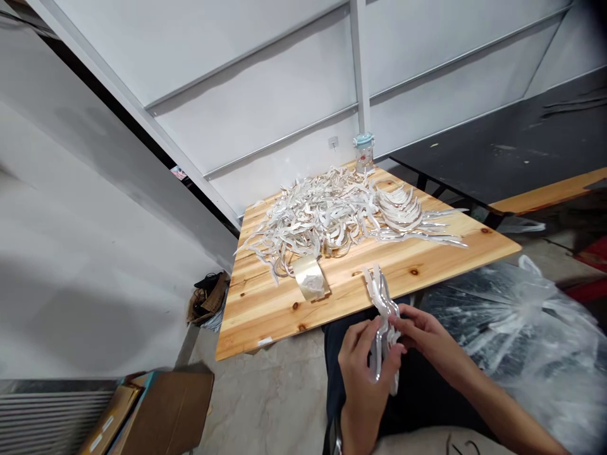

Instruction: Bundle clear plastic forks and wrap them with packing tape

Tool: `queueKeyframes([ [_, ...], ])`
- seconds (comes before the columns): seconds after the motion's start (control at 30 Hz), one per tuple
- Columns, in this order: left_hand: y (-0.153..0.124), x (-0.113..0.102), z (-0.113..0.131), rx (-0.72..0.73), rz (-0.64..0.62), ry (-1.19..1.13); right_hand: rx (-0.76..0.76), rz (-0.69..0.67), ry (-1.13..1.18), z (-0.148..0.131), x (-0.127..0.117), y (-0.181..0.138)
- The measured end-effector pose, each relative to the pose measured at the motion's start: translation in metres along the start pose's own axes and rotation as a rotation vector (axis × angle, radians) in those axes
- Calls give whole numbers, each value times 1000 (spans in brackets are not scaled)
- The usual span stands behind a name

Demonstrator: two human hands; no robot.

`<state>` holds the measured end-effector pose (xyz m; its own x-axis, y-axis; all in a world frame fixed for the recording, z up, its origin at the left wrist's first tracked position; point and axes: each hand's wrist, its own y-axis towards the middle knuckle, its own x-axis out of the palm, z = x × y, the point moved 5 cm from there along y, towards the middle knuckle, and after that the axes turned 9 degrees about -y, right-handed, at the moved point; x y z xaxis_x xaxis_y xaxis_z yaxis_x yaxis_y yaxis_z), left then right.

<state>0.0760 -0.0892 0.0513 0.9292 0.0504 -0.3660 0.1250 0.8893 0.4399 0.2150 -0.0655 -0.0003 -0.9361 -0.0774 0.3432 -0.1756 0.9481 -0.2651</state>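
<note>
My left hand (367, 366) and my right hand (422, 332) are together over my lap, both closed around a small bundle of white curved plastic pieces (382, 309) that sticks up toward the table edge. A large heap of the same white pieces (332, 218) covers the far half of the wooden table (265, 309). A roll of clear tape (310, 278) lies on the table in front of the heap, to the left of my hands.
A clear jar with a pale blue lid (363, 151) stands at the table's far edge by the white wall. A big clear plastic bag (526, 328) lies on the floor to my right. Cardboard boxes (161, 411) sit at lower left. A dark table (512, 151) stands behind.
</note>
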Motion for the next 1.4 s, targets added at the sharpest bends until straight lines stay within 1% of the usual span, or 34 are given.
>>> queueKeyframes([
  [0.1,-3,6,0,13,-73,110,3,14,21,0,-5,0],
  [0.23,-6,13,-3,-75,-129,221,18,28,27,2,-9,2],
  [0.33,-8,17,-4,-142,-177,215,15,93,48,6,-13,5],
  [0.4,-9,19,-4,-162,-208,189,9,142,74,9,-15,7],
  [0.47,-11,20,-4,-173,-225,152,12,163,81,12,-17,9],
  [0.53,-12,22,-5,-191,-213,107,24,164,68,15,-19,11],
  [0.6,-13,23,-8,-231,-174,29,29,172,59,17,-20,13],
  [0.67,-13,22,-16,-324,-92,-100,29,180,55,19,-20,14],
  [0.73,-14,22,-27,-458,-1,-238,31,178,47,19,-18,14],
  [0.77,-14,22,-32,-520,21,-288,31,174,40,18,-16,13],
  [0.83,-14,24,-39,-602,6,-347,27,167,20,16,-14,12],
  [0.93,-13,25,-44,-643,-37,-419,9,145,-18,10,-11,12],
  [1.1,-14,26,-51,-713,-67,-526,26,23,-72,6,-8,14],
  [1.27,-18,30,-58,-734,-152,-585,7,69,-67,7,-11,13],
  [1.33,-19,30,-61,-740,-126,-621,11,50,-59,8,-9,13],
  [1.4,-19,28,-62,-730,-63,-647,16,16,-65,7,-6,13],
])
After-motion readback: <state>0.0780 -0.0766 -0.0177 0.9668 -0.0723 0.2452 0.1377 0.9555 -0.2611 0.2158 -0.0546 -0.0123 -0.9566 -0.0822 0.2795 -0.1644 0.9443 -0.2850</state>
